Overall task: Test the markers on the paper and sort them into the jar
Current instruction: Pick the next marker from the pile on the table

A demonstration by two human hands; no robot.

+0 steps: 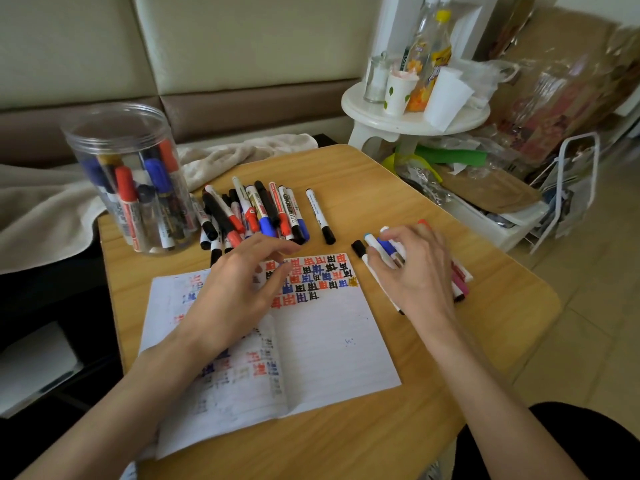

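Head view: left hand [239,289] hovers open over paper [332,341], right hand [415,271] grips markers [381,245].

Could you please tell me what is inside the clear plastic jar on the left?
The clear round plastic jar holds capped markers, red, blue and black, standing or leaning. The front ones cover those behind, so the count cannot be told.

A light wooden worktop [398,188] with rounded corners is shown. A clear jar [104,133] filled with markers is stood at its far left corner. Just beside it a pile of markers [252,213] is heaped, and a single black-capped marker [320,216] is laid slightly apart. Lined paper [329,341] is spread in the middle, and a smaller cluster of markers [462,278] is laid to its right.
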